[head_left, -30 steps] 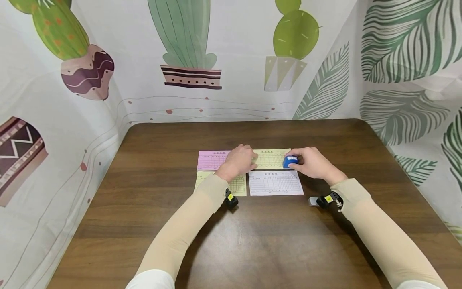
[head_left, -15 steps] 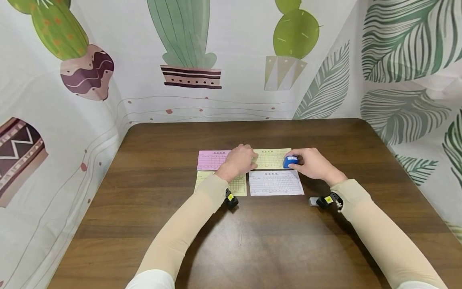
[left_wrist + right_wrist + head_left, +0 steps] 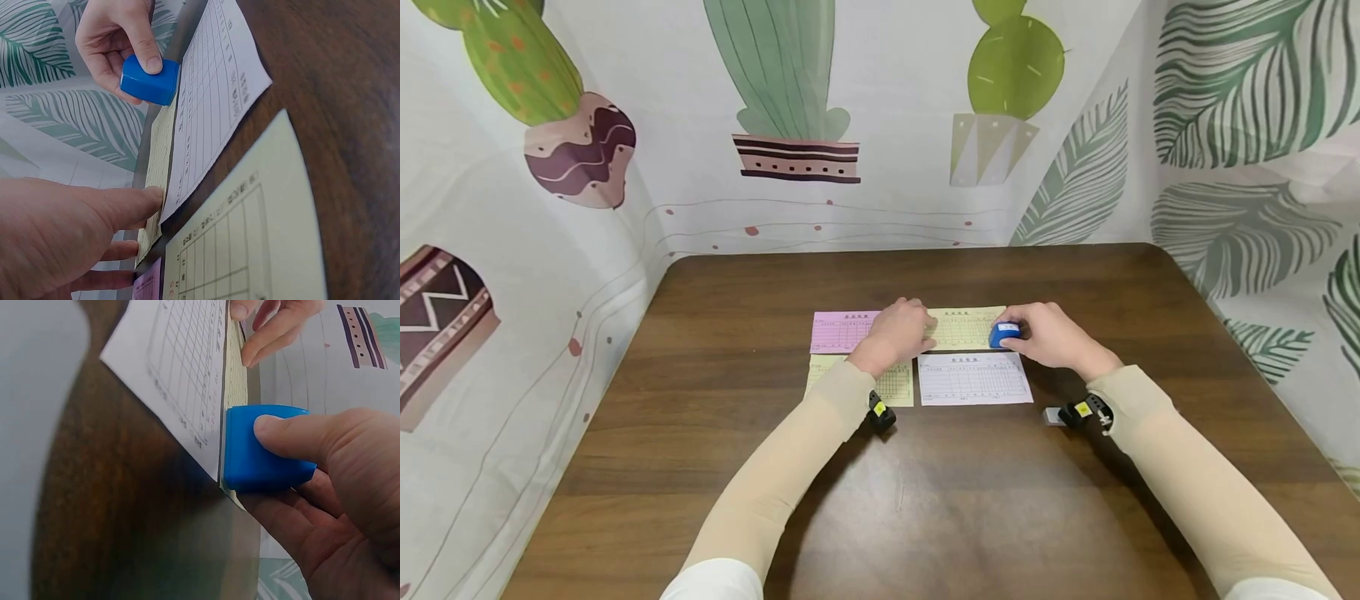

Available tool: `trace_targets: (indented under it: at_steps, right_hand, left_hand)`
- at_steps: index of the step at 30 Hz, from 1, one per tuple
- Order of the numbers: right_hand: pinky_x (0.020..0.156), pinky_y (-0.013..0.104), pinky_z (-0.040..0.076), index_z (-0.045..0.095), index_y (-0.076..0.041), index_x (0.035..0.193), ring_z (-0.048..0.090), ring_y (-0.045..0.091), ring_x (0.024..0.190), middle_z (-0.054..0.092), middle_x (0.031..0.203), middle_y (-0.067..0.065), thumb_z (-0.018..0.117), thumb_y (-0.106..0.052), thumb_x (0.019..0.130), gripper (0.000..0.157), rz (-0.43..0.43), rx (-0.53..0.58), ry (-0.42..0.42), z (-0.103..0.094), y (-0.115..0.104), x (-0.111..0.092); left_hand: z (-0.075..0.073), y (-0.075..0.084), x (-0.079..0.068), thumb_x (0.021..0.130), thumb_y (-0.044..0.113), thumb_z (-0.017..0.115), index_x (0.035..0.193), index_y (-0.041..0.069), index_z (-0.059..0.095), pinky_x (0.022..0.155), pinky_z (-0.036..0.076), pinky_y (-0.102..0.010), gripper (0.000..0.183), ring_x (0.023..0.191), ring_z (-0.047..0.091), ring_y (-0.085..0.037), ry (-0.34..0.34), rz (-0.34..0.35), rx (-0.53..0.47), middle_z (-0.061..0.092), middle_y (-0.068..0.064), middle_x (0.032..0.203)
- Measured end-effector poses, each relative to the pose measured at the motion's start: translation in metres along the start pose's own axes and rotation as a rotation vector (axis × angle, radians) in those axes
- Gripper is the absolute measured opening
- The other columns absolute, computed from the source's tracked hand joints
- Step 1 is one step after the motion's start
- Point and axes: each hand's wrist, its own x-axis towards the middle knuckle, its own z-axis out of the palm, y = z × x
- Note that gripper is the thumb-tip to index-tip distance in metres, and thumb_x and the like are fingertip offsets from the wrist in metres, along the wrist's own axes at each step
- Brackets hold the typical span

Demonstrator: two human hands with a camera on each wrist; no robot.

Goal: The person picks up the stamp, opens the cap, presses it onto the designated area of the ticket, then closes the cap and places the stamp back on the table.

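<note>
My right hand [image 3: 1049,335] pinches a blue self-inking stamp [image 3: 265,450] between thumb and fingers. In the right wrist view, the stamp's base is right at the surface of the far yellow form [image 3: 962,329], at its right end. My left hand [image 3: 897,333] rests its fingertips on that form's left end, fingers extended, as the left wrist view shows. A white form [image 3: 975,380] lies just in front of it. Partly under my left hand and wrist are a pink form [image 3: 838,332] and a second yellow form [image 3: 895,385].
On the brown wooden table [image 3: 715,417], a small grey block [image 3: 1053,417] sits beside my right wrist, partly hidden by the wrist camera. A cactus and leaf patterned cloth [image 3: 895,167] hangs behind the table and along both sides.
</note>
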Motion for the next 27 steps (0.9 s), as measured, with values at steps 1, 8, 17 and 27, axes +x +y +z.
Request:
trace_targets:
  at_steps: [1,8,17,27]
  right_hand:
    - [0.078,0.037,0.062,0.078,-0.005,0.118,0.065,0.022,0.085,0.079,0.107,0.011,0.083,-0.01,0.092,0.027,0.0,-0.002,0.0,-0.0001,0.0005,0.0009]
    - [0.081,0.039,0.064,0.078,-0.006,0.119,0.066,0.023,0.087,0.079,0.113,0.013,0.083,-0.01,0.092,0.028,0.012,0.004,-0.018,-0.0009,0.0016,0.0037]
    - [0.084,0.042,0.065,0.077,-0.005,0.119,0.066,0.023,0.087,0.079,0.115,0.015,0.083,-0.01,0.092,0.028,0.03,0.005,-0.04,-0.0042,-0.0006,0.0018]
    - [0.093,0.05,0.064,0.079,-0.006,0.113,0.069,0.022,0.09,0.081,0.108,0.01,0.084,-0.009,0.091,0.024,0.006,-0.007,-0.041,-0.0055,-0.0012,0.0047]
  left_hand:
    - [-0.0003,-0.0003,0.0002,0.104,0.038,0.07,0.14,0.022,0.072,0.12,0.047,-0.038,0.04,0.132,0.062,-0.023,0.001,-0.002,0.0,0.071,-0.002,0.139]
    - [-0.0007,-0.0014,0.0001,0.103,0.037,0.071,0.138,0.022,0.073,0.124,0.042,-0.037,0.039,0.133,0.062,-0.022,0.006,0.001,-0.005,0.072,-0.002,0.137]
    - [0.0001,0.0003,0.0001,0.103,0.038,0.071,0.139,0.022,0.073,0.12,0.047,-0.037,0.039,0.133,0.062,-0.022,0.01,-0.002,-0.021,0.071,-0.002,0.139]
    - [-0.0005,0.0018,-0.0015,0.103,0.037,0.071,0.141,0.021,0.071,0.123,0.044,-0.037,0.041,0.138,0.06,-0.023,0.009,-0.016,-0.039,0.069,-0.001,0.143]
